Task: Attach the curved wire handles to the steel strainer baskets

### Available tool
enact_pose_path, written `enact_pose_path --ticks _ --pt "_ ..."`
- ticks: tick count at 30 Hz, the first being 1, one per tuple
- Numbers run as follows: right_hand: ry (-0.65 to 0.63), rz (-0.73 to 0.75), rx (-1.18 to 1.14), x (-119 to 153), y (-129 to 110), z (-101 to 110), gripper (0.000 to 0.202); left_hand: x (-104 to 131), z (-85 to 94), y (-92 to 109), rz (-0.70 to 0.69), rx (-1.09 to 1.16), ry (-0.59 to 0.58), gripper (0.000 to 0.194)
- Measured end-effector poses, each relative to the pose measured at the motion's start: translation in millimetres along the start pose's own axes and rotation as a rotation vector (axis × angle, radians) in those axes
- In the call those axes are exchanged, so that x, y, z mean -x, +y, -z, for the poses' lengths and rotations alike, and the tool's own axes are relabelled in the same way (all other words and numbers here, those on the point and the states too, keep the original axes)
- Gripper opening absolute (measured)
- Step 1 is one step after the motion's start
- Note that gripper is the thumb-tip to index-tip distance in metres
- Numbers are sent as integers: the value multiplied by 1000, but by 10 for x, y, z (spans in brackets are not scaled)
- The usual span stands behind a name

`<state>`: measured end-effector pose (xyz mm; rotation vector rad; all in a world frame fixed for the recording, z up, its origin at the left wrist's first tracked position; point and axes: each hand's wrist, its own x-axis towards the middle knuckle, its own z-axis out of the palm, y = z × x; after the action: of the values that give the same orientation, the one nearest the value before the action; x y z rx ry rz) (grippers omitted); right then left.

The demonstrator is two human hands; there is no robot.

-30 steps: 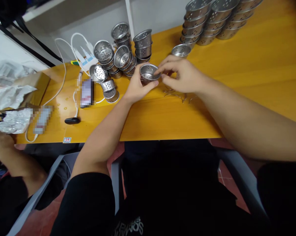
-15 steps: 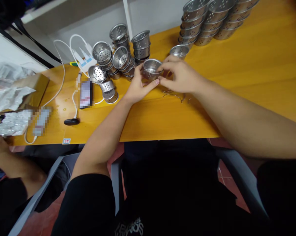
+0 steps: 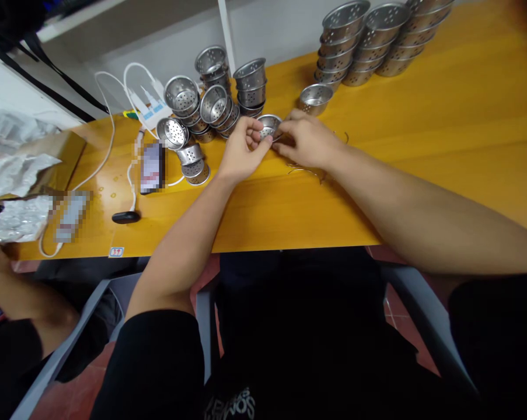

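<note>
A small perforated metal cup (image 3: 270, 123) is between my two hands, tilted so that its holed inside faces me. My left hand (image 3: 242, 150) is closed around its left side, thumb at the front. At its right rim, the fingers of my right hand (image 3: 304, 139) are pinched together against the cup; whether a thin wire is also in them is hidden. Thin bent wires (image 3: 306, 170) lie on the table under my right wrist. Just behind my right hand stands another metal cup (image 3: 316, 99), upright and single.
Several stacks of perforated cups (image 3: 214, 106) stand behind my left hand, some leaning. Taller cup stacks (image 3: 339, 44) stand at the back right. A power strip (image 3: 156, 112), phone (image 3: 152, 168) and cables lie to the left. A co-worker's arm (image 3: 22, 291) is at the far left.
Both hands have come down a little with the cup, closer to the table. The cup is turned more toward me, and the single cup behind my right hand shows more fully.
</note>
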<state>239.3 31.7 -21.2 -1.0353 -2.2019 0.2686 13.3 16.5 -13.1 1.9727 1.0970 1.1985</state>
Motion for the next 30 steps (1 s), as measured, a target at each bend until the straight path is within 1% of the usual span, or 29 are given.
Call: enact_pose_path --ticks 3,6,8,10,12,14,16,18,20,23,27,30 --pt "-3 -7 2 -8 -3 -62 40 13 -17 45 25 -5 8 38" --pt "-20 8 3 -21 -5 -57 35 24 -33 111 50 24 -3 23" --pt "-32 17 -6 -36 -14 10 30 31 -38 157 71 53 -17 17" --pt "-28 -12 -21 -50 -18 136 31 36 -42 189 85 65 -18 13" --pt "9 -94 -2 -54 -1 305 33 40 -46 206 87 57 -7 11" --pt "62 -203 81 -43 45 477 36 46 -52 213 89 56 -9 9" --pt "73 -323 184 -22 111 608 42 58 -61 218 98 72 -48 9" --pt "48 -418 239 0 175 677 41 77 -72 222 97 92 -111 10" --pt "9 -472 260 9 215 690 36 98 -80 223 68 105 -167 11" --pt "-33 -502 300 -4 216 663 26 119 -80 205 8 114 -206 12" --pt "-22 -501 315 -26 154 647 19 108 -60 151 -30 102 -208 12" --pt "0 -470 303 -23 90 656 17 89 -50 105 -48 88 -197 13"
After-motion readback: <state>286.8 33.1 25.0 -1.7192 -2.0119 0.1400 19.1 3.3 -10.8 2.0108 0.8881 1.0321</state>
